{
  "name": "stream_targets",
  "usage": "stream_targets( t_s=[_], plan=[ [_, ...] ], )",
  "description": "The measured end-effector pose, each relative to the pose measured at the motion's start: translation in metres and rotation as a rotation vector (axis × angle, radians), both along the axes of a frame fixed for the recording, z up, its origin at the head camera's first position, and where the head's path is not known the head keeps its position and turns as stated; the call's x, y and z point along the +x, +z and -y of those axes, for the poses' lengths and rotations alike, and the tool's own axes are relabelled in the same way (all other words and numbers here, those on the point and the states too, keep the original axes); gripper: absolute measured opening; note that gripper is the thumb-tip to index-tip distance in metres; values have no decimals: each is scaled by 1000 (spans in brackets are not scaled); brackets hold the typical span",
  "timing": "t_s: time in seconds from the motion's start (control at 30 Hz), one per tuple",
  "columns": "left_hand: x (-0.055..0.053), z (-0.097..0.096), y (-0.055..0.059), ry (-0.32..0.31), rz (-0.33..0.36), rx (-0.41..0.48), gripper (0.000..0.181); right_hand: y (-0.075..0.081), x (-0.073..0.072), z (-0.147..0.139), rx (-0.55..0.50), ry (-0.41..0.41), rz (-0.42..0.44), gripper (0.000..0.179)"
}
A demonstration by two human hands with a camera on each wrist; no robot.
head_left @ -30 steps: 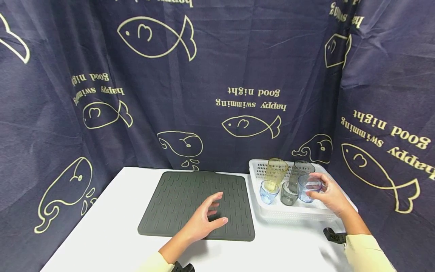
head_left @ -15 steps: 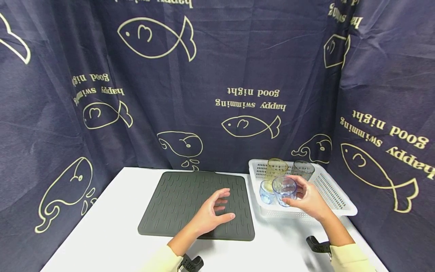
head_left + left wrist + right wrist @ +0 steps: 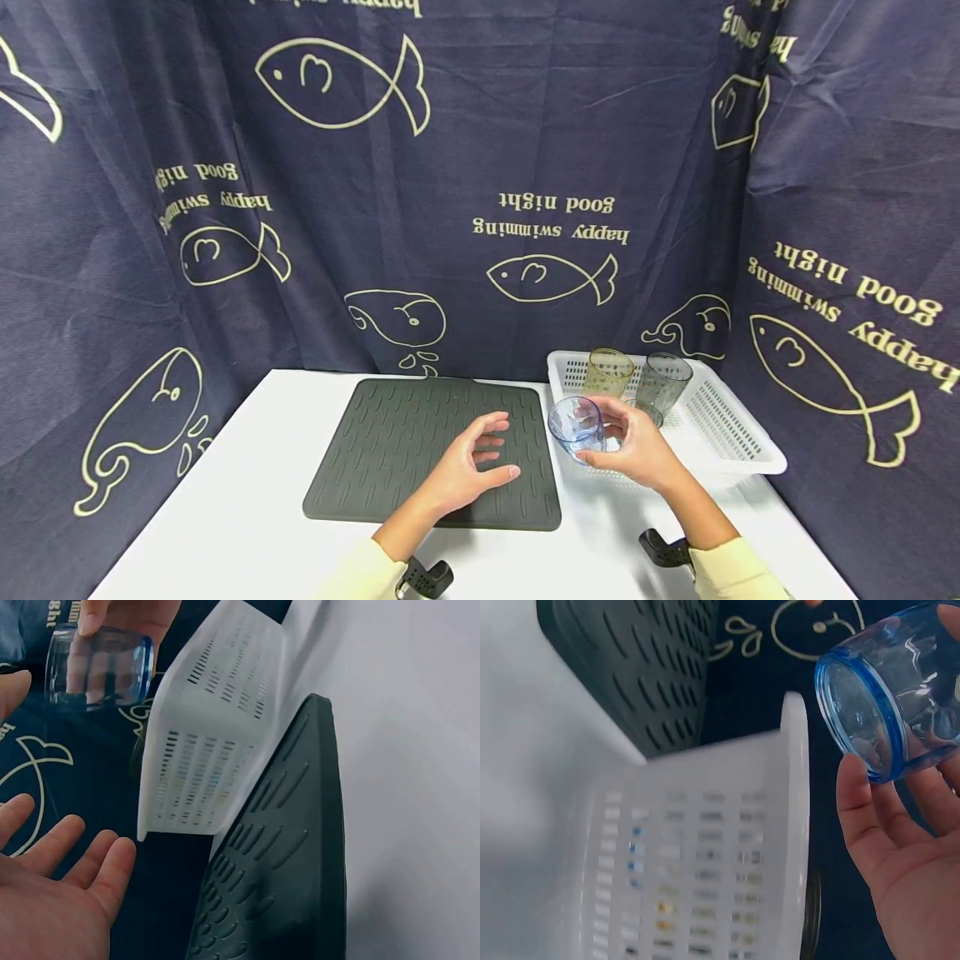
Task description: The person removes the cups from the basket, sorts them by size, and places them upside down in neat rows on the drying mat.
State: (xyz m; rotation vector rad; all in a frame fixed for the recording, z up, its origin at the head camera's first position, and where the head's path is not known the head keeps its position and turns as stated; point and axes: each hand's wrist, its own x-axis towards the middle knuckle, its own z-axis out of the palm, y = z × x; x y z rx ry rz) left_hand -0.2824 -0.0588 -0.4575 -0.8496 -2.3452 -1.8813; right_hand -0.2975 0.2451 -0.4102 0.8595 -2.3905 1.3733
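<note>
A clear blue glass tumbler (image 3: 573, 427) is in my right hand (image 3: 636, 446), held between thumb and fingers at the left rim of the white basket (image 3: 726, 425). In the right wrist view, the fingers lie along the wall of the tumbler (image 3: 900, 705), whose thick blue base faces left. My left hand (image 3: 467, 477) hovers over the dark grey drying mat (image 3: 397, 454), fingers spread and nothing in them. A tall yellow glass (image 3: 609, 373) and a tall grey glass (image 3: 664, 385) stand in the basket. A shorter grey glass (image 3: 647, 410) is mostly hidden behind my right hand.
The mat lies on a white table (image 3: 247, 500) left of the basket. A dark blue curtain (image 3: 465, 333) with fish prints hangs behind and along both sides. The basket's raised, perforated wall (image 3: 199, 772) stands close to the mat's right edge.
My right hand has carried the blue tumbler leftward, from among the other glasses to the basket's left rim. My left hand has shifted slightly right over the mat.
</note>
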Motion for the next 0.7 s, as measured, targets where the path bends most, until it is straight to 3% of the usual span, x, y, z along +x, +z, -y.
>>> stream_targets(
  t_s=[0.7],
  plan=[
    [-3, -5, 7, -22, 0, 46, 78, -8, -1, 50, 19, 109, 39, 67]
  ],
)
